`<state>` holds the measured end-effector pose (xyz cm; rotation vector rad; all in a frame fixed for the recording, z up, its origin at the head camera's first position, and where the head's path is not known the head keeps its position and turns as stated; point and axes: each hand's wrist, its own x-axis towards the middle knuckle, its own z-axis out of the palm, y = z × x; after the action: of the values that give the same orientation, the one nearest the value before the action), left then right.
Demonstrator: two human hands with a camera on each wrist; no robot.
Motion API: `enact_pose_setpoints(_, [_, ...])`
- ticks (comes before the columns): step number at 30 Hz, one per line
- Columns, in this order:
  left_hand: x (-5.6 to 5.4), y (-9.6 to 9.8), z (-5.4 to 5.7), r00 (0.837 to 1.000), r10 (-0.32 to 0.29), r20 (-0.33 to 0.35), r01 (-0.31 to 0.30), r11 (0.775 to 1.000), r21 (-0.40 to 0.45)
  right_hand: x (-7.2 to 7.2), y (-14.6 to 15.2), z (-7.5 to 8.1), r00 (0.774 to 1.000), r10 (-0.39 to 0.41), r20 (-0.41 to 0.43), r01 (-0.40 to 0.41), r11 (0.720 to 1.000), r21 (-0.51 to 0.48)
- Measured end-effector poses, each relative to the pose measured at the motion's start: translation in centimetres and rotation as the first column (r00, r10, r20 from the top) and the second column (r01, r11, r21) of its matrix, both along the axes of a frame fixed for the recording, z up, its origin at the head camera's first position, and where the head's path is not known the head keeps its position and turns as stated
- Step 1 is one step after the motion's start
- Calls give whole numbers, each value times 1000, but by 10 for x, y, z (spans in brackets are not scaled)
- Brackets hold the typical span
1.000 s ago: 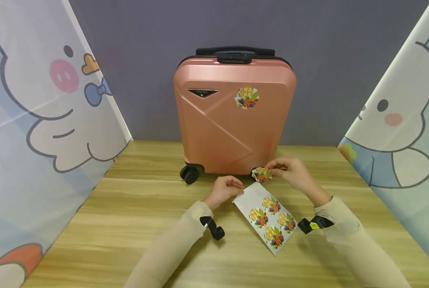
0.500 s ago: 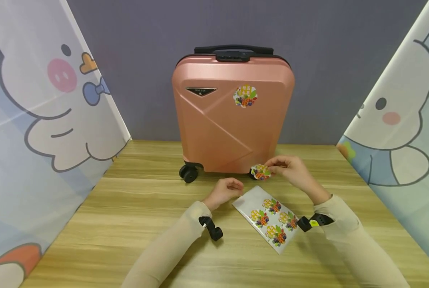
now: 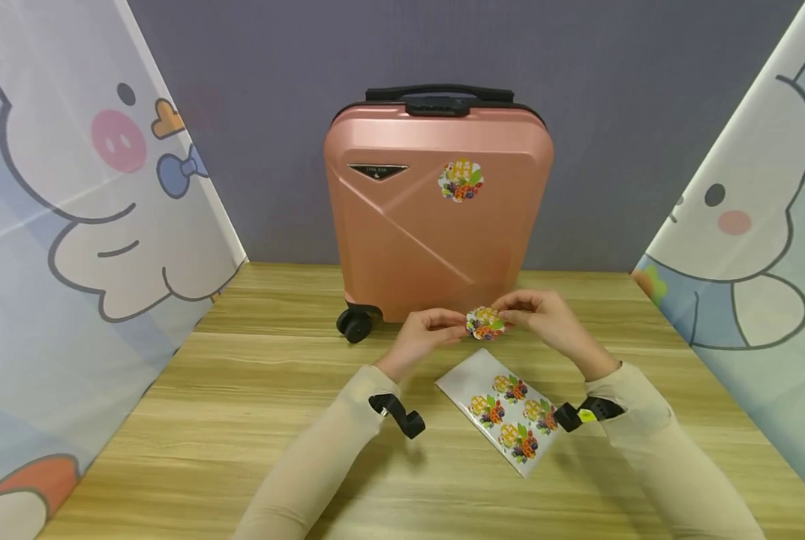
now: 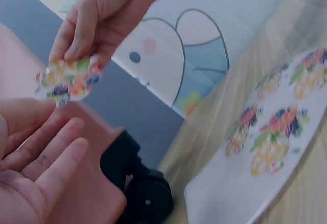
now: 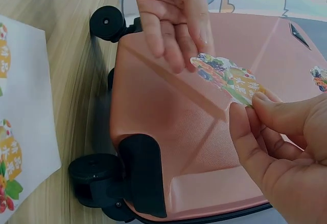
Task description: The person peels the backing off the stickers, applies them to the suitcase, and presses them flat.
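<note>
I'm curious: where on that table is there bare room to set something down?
Bare table lies between the left sleeve and left cartoon panel, and between the right sleeve and right panel. It's crowded in front of the suitcase: left hand, right hand and held sticker, with the sticker sheet nearer.

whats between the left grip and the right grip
A loose fruit sticker, pinched by the right grip, its other edge at the left grip; the head and both wrist views show it.
</note>
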<state>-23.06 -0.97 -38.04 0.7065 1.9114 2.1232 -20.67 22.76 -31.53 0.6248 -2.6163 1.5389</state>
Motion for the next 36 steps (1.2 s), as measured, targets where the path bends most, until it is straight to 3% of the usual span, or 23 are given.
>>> enact_pose_setpoints(8, [5, 6, 8, 999, 42, -7, -41, 997, 67, 1, -4, 5, 1000, 21, -7, -21, 1000, -4])
enact_pose_setpoints(26, [4, 6, 19, 996, 77, 38, -81, 985, 149, -2, -10, 18, 990, 64, -126, -59, 997, 48])
enact_pose_setpoints(36, [2, 10, 25, 996, 87, 35, -93, 969, 230, -4, -10, 28, 984, 58, -170, -58, 998, 0])
